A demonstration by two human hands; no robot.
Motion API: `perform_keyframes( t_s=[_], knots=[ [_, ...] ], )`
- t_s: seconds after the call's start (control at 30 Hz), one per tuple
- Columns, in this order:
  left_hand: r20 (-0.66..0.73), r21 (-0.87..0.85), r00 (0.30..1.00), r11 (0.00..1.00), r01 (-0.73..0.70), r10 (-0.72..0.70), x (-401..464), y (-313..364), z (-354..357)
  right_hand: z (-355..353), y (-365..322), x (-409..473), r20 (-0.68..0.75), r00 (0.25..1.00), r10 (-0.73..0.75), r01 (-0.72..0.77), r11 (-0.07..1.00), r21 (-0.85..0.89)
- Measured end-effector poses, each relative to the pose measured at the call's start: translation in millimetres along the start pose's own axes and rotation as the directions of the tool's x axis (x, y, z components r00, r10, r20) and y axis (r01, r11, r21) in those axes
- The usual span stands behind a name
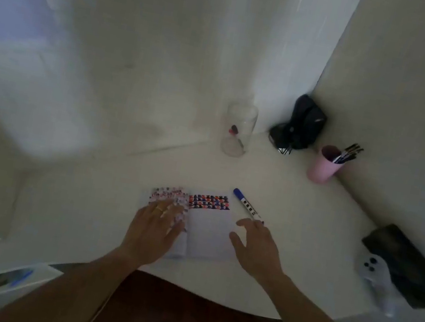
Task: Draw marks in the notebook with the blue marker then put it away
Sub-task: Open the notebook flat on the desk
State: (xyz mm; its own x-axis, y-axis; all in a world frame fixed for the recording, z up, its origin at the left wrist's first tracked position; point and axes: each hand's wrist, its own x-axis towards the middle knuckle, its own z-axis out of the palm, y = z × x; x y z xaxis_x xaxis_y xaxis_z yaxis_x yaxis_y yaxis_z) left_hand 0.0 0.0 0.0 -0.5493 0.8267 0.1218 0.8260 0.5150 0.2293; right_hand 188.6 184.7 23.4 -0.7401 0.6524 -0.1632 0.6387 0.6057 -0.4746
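Note:
An open notebook (pixel 207 233) lies on the white desk, with rows of red, blue and black marks across the top of both pages. My left hand (pixel 155 231) rests flat on the left page, fingers spread. The blue marker (pixel 245 204), capped with a white labelled barrel, lies on the desk just right of the notebook's top corner. My right hand (pixel 256 246) hovers open over the notebook's right edge, its fingertips at the marker's near end. Whether they touch it I cannot tell.
A clear glass jar (pixel 238 130) holding a few small items stands at the back. A pink cup (pixel 324 163) with brushes and pens and a black device (pixel 301 125) sit in the corner. A white phone (pixel 373 270) and a dark case (pixel 405 268) lie at the right edge.

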Motion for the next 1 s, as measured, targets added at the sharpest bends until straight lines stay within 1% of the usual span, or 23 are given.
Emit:
perform_keyframes(
  t_s=[0.07,0.1,0.13,0.17,0.23,0.3,0.43,0.53,0.73,1.0],
  knots=[
    [0.042,0.001,0.999,1.000,-0.011,0.011,-2.4,-7.6,29.6,24.3,16.3,7.4,-0.032,0.999,-0.020,0.019,1.000,-0.018],
    [0.029,0.021,0.998,0.998,-0.061,0.061,-4.4,-12.3,49.0,37.4,25.9,9.9,-0.051,0.998,-0.030,0.028,0.999,-0.030],
    [0.018,0.049,0.997,0.996,-0.080,0.080,-7.7,-14.4,63.7,48.0,34.3,10.2,-0.060,0.997,-0.052,0.048,0.997,-0.062],
    [0.002,0.057,0.997,0.995,-0.077,0.077,-9.5,-15.5,76.7,60.3,42.9,11.4,-0.089,0.991,-0.096,0.086,0.990,-0.108],
    [-0.071,0.065,0.997,0.998,-0.011,0.015,-10.3,-12.6,89.1,79.9,56.7,12.6,-0.164,0.969,-0.182,0.151,0.971,-0.184],
    [-0.149,0.062,0.989,0.998,0.018,-0.009,-10.4,-9.4,93.9,90.7,64.9,14.3,-0.238,0.948,-0.211,0.165,0.966,-0.198],
    [-0.225,0.026,0.974,0.999,0.030,-0.024,-15.4,-10.3,99.2,104.3,71.8,17.7,-0.293,0.922,-0.255,0.190,0.954,-0.231],
    [-0.235,0.029,0.971,0.998,0.053,-0.044,-16.2,-9.3,99.8,106.7,71.4,17.0,-0.298,0.920,-0.254,0.180,0.951,-0.252],
    [-0.279,0.057,0.960,0.997,0.055,-0.036,-20.4,-5.7,97.6,109.6,72.2,13.7,-0.346,0.894,-0.285,0.189,0.940,-0.285],
    [-0.280,0.042,0.958,0.996,0.081,-0.066,-33.8,-2.9,100.3,112.9,70.2,1.0,-0.407,0.859,-0.310,0.197,0.935,-0.296]
  ],
)
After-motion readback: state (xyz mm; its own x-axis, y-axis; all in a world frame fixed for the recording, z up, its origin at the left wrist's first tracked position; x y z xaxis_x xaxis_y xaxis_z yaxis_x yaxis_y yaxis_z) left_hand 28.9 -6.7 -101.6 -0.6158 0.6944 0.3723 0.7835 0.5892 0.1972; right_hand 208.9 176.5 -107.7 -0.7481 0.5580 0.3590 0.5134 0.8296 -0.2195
